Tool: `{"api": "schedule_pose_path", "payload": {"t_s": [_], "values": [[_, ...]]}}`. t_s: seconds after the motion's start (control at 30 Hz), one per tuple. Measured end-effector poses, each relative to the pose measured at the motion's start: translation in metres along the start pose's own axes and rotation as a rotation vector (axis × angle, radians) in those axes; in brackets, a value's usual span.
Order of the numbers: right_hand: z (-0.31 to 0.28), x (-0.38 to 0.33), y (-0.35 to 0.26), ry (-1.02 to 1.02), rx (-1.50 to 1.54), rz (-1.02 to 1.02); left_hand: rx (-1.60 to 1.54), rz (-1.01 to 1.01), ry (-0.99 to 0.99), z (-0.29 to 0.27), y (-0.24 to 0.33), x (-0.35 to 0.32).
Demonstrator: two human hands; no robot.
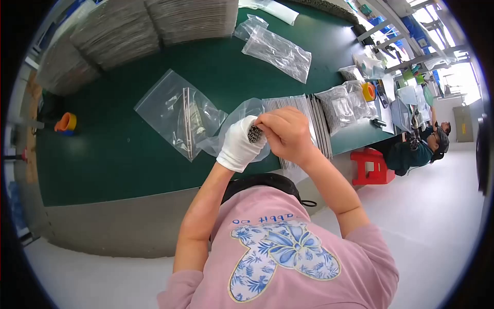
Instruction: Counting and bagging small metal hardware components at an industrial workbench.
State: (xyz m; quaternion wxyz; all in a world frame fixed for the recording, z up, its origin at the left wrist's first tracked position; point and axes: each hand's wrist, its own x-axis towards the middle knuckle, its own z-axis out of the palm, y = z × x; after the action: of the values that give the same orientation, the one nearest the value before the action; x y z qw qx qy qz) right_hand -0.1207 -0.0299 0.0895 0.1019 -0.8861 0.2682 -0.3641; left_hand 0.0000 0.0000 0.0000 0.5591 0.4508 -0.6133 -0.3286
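Note:
My left hand (pixel 238 144), in a white glove, grips a bundle of thin metal rods (pixel 254 134) end-on, with a clear plastic bag (pixel 237 117) draped around it. Just right of it, my bare right hand (pixel 285 131) has its fingertips pinching at the top of the bundle. Both hands are held above the near edge of the green table (pixel 113 159). On the table to the left lies a clear zip bag with rods inside (pixel 180 114).
Stacks of grey flat packs (pixel 149 26) fill the back left. A row of filled bags (pixel 314 116) stands to the right of my hands, more clear bags (pixel 278 51) lie behind. An orange tape roll (pixel 66 122) sits far left. A red stool (pixel 369 165) and another seated person (pixel 419 149) are at right.

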Motion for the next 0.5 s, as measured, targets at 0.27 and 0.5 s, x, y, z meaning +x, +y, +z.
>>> {"api": "schedule_pose_path", "payload": {"t_s": [0.27,0.5], "values": [[-0.004,-0.004,-0.003,0.115,0.030,0.088,0.016,-0.021,0.016,-0.001,0.005,0.005],[0.001,-0.014,0.000,0.084,0.020,0.151,0.027,-0.017,0.020,0.001,0.006,0.001]]}}
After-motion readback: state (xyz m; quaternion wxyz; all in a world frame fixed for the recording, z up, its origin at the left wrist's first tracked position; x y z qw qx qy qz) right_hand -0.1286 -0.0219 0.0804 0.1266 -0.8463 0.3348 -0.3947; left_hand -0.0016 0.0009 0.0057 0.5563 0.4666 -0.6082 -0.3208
